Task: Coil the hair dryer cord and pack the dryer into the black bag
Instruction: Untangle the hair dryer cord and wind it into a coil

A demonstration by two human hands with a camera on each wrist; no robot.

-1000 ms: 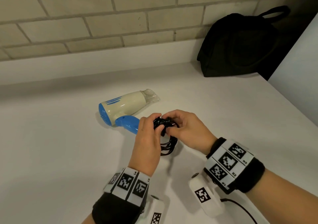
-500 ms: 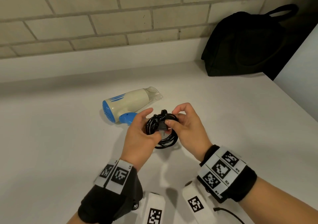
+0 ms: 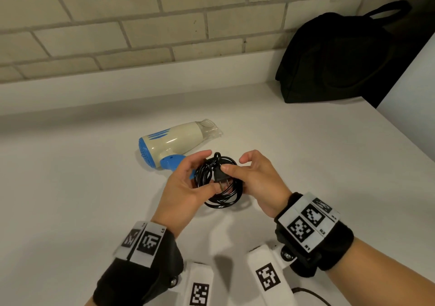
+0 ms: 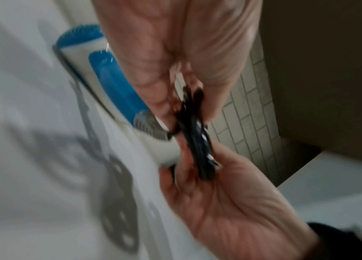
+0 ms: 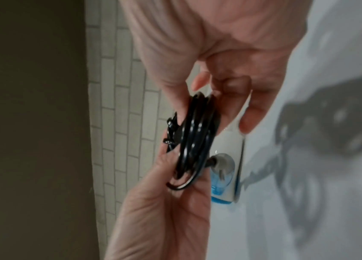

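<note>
The cream and blue hair dryer lies on its side on the white counter, just beyond my hands. Its black cord is wound into a small ring that I hold above the counter. My left hand grips the ring's left side between thumb and fingers. My right hand holds the right side, its thumb pressing the plug across the coil. The wrist views show the coiled cord edge-on between both palms, with the dryer behind. The black bag stands at the back right.
A brick wall with a white ledge runs along the counter's back. A white panel bounds the right side, next to the bag. Bare counter lies to the left and in front of the dryer.
The bundle, clasped tight a second ago, has been turned to face up as a round coil. My fingers have spread and the plug now lies across it.
</note>
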